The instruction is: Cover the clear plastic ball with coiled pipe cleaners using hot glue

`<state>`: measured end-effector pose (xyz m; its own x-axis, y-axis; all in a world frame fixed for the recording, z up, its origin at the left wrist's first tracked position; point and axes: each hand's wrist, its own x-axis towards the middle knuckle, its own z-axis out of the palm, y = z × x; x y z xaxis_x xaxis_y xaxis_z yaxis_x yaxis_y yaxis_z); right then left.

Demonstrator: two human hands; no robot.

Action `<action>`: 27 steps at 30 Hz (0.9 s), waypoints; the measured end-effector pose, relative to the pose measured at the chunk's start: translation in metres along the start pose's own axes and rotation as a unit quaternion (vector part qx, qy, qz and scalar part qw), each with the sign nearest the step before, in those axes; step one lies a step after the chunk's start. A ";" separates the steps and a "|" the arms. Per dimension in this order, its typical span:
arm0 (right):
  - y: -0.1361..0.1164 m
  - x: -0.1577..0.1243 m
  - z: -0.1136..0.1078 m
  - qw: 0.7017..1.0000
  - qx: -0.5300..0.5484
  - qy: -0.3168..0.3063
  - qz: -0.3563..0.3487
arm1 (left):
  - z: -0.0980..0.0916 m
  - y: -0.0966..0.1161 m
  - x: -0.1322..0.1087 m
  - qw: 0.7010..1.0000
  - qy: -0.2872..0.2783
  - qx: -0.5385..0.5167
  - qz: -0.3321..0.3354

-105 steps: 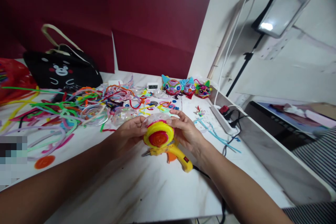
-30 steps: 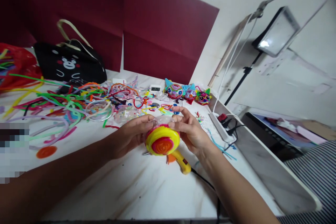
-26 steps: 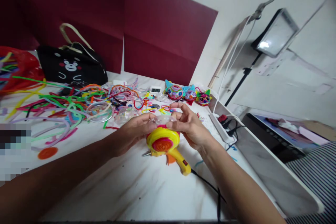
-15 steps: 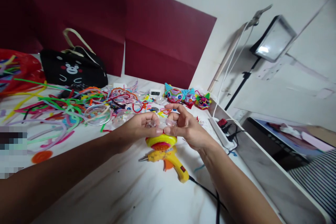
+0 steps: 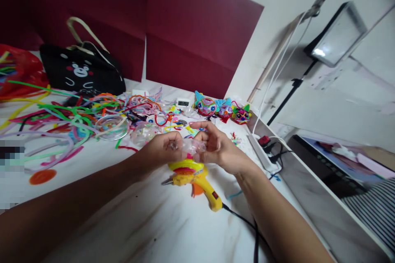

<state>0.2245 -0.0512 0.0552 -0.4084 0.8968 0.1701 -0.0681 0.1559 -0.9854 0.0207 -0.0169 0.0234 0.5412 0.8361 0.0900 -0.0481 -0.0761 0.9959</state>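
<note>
Both hands are raised over the white table, their fingers pinching a small crinkled clear plastic bag (image 5: pixel 191 146). My left hand (image 5: pixel 162 147) is closed on its left side, and my right hand (image 5: pixel 217 148) grips its right side with the index finger lifted. A bit of pink shows between the thumbs. Just under them is a rounded yellow piece with a pink-red middle (image 5: pixel 186 167); whether the hands touch it, I cannot tell. Beneath it lies a yellow hot glue gun (image 5: pixel 206 189), nozzle to the left, its black cord running to the right.
Loose coloured pipe cleaners (image 5: pixel 70 119) spread over the left, by a clear round dish (image 5: pixel 112 126) and a black bag (image 5: pixel 82 70). Finished colourful animal heads (image 5: pixel 206 106) stand at the back. A white power strip (image 5: pixel 262 154) and a lamp (image 5: pixel 338 35) are on the right.
The view has shifted slightly. The thumbs have drawn apart a little, and more of the clear bag and a pink bit show between them.
</note>
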 end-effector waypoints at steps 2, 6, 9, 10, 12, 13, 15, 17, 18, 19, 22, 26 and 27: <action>0.000 -0.001 0.002 1.000 -0.026 0.002 -0.011 | -0.003 0.000 -0.001 1.000 -0.005 0.029 0.010; 0.001 -0.005 0.009 0.997 -0.067 -0.001 -0.027 | -0.007 0.001 -0.003 0.996 -0.052 0.069 0.018; -0.001 -0.007 0.012 0.995 -0.082 -0.005 -0.054 | -0.009 0.004 -0.004 0.995 -0.056 0.083 0.021; -0.003 -0.006 0.011 0.994 -0.086 0.001 -0.072 | -0.010 0.005 -0.005 0.996 -0.044 0.080 0.025; -0.007 -0.004 0.004 0.988 -0.097 0.043 -0.111 | -0.012 0.009 -0.004 0.998 -0.009 0.047 0.031; -0.009 -0.003 -0.001 0.983 -0.103 0.079 -0.127 | -0.014 0.010 -0.003 0.999 0.013 0.020 0.035; -0.009 0.002 -0.013 0.970 -0.110 0.169 -0.139 | -0.018 0.014 0.000 0.996 0.063 -0.045 0.040; -0.005 0.007 -0.026 0.957 -0.113 0.234 -0.125 | -0.023 0.015 0.005 0.986 0.122 -0.101 0.050; -0.001 0.010 -0.032 0.956 -0.117 0.244 -0.116 | -0.026 0.015 0.008 0.979 0.152 -0.124 0.060; 0.004 0.012 -0.037 0.956 -0.121 0.247 -0.105 | -0.028 0.014 0.011 0.971 0.178 -0.145 0.068; 0.019 0.018 -0.046 0.956 -0.142 0.246 -0.068 | -0.035 0.010 0.020 0.945 0.238 -0.195 0.115; 0.029 0.021 -0.053 0.946 -0.191 0.260 -0.039 | -0.040 0.008 0.025 0.930 0.256 -0.213 0.156; 0.029 0.021 -0.055 0.940 -0.208 0.266 -0.036 | -0.040 0.008 0.025 0.927 0.260 -0.215 0.161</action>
<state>0.2646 -0.0055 0.0307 0.1053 0.9408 0.3223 0.3300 0.2727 -0.9037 0.0002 0.0257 0.0339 -0.0331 0.9651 0.2598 -0.5284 -0.2375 0.8151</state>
